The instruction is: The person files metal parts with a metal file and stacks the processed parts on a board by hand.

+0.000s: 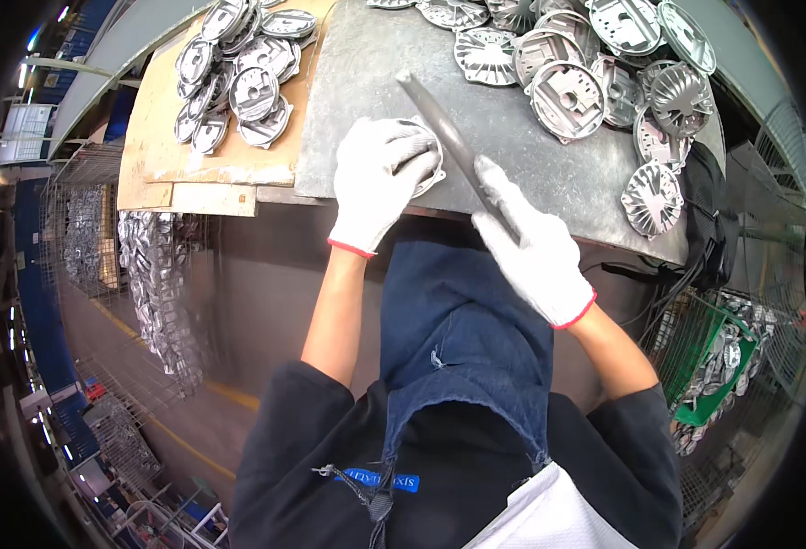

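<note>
My left hand (373, 178), in a white knit glove with a red cuff, is closed on a round cast-metal housing (435, 163) at the table's near edge. Most of that housing is hidden under the glove; its right rim shows. My right hand (533, 249), gloved the same way, grips a long, flat grey metal file (443, 123). The file slants up and left from the hand, its far end over the tabletop. It passes close beside the housing's right rim; whether they touch I cannot tell.
Similar round castings (567, 96) are heaped at the table's (348, 82) far right. Another pile (254, 91) lies on the wooden board (160, 165) at left. Wire cages with metal parts stand at both sides, with a green bin (719, 371) at right. A black bag (707, 220) hangs by the right edge.
</note>
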Available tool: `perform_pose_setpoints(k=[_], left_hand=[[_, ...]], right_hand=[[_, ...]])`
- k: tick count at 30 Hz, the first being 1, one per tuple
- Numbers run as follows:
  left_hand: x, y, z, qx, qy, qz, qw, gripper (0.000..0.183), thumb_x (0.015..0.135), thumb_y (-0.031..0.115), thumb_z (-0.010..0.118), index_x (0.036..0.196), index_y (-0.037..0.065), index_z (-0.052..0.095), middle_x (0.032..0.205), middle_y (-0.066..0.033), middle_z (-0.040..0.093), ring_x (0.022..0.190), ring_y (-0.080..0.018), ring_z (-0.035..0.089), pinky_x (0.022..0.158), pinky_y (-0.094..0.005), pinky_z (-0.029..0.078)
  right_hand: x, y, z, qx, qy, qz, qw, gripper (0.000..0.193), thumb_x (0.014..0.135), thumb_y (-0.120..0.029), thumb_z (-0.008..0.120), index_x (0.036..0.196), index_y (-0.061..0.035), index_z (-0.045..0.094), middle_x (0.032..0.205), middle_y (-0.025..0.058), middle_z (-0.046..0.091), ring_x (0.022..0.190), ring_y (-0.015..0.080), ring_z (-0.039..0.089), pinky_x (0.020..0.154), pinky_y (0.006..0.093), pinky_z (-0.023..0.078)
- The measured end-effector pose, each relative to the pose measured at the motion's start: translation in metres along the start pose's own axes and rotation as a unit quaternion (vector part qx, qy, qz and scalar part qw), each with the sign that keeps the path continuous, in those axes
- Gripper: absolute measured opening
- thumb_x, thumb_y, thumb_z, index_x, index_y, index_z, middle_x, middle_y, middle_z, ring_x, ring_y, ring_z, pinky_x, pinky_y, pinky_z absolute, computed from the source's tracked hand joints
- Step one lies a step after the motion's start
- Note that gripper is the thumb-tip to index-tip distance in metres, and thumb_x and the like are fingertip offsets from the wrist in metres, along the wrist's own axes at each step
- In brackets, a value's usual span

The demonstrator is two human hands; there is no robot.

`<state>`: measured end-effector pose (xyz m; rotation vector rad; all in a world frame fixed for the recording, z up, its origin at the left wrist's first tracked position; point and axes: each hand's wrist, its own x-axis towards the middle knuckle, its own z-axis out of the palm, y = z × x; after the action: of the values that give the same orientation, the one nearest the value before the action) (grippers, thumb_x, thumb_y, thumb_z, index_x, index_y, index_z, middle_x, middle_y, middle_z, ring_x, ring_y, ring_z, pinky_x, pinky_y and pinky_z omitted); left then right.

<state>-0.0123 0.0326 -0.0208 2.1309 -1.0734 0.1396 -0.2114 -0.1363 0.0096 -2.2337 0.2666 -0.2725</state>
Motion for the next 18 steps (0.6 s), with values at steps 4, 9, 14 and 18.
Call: perform_pose_setpoints(k=[4, 9, 14, 18], left_hand=[[0.002, -0.001, -0.001, 0.017, -0.008, 0.004, 1.0, 0.022, 0.088, 0.018, 0.089, 0.107, 0.008, 0.09, 0.113, -0.0087, 0.083, 0.111, -0.0295, 0.074, 0.099, -0.042, 0.059], [0.002, -0.001, 0.004, 0.008, 0.04, 0.026, 0.999, 0.015, 0.087, 0.022, 0.087, 0.098, 0.013, 0.09, 0.106, -0.0049, 0.084, 0.105, -0.0293, 0.073, 0.095, -0.0431, 0.058], [0.006, 0.001, 0.004, 0.053, 0.015, 0.016, 0.998, 0.015, 0.088, 0.023, 0.087, 0.097, 0.012, 0.09, 0.104, -0.006, 0.085, 0.106, -0.0291, 0.075, 0.099, -0.0423, 0.057], [0.013, -0.001, 0.002, 0.03, 0.01, 0.003, 1.0, 0.014, 0.089, 0.023, 0.087, 0.096, 0.011, 0.09, 0.102, -0.0059, 0.085, 0.107, -0.029, 0.076, 0.1, -0.0425, 0.057]], right_hand=[[-0.003, -0.001, -0.003, -0.073, -0.099, 0.043, 0.991, 0.068, 0.109, -0.031, 0.071, 0.173, -0.0242, 0.049, 0.113, 0.022, 0.082, 0.09, 0.0444, 0.08, 0.083, 0.0526, 0.063], [0.002, -0.007, -0.004, -0.008, 0.004, -0.003, 1.0, 0.07, 0.108, -0.031, 0.073, 0.173, -0.0246, 0.048, 0.105, 0.0226, 0.082, 0.088, 0.0437, 0.08, 0.082, 0.0516, 0.064], [0.043, -0.009, 0.011, -0.038, 0.019, 0.019, 0.999, 0.08, 0.102, -0.035, 0.076, 0.174, -0.0228, 0.043, 0.102, 0.0237, 0.082, 0.09, 0.048, 0.079, 0.084, 0.0556, 0.063], [0.085, -0.002, 0.035, -0.013, -0.004, 0.072, 0.997, 0.085, 0.098, -0.038, 0.077, 0.173, -0.0186, 0.043, 0.115, 0.0273, 0.08, 0.106, 0.0492, 0.078, 0.094, 0.057, 0.061]])
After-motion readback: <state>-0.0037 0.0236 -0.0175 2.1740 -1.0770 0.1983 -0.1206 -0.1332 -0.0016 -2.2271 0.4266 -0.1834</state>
